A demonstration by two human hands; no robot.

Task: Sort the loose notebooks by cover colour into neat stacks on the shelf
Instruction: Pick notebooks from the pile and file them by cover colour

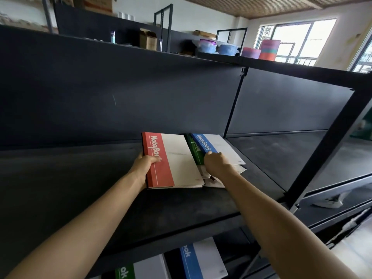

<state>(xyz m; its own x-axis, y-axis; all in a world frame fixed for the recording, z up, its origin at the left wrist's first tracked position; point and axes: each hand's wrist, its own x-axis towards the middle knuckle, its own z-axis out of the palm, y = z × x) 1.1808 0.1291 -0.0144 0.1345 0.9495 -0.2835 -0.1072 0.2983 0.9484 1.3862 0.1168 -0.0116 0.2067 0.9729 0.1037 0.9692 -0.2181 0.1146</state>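
— Open room on the shelf (80, 178)?
— Plenty: bare dark board left of the red notebook (161, 170), more past the divider post (234, 105) on the right. Closed behind by the back panel (120, 87), boxed at the right front by a slanting upright (326, 141).
— Edges?
— Near end of the red notebook short of the shelf lip, right edge overlapping loose white pages. Green notebook (194, 153) tucked under the blue notebook (205, 144), both fanned askew just beside the red.
— Hands?
— Left hand (145, 164) clamped on the red notebook's spine edge, thumb on top. Right hand (216, 164) curled onto the blue notebook's near corner, pinching it.
— Writing?
— "NoteBook" in white down the red and blue bands, partly covered on the green. On the level below, 2 more: lower blue cover (191, 264) and lower green cover (123, 273), only "ok" showing
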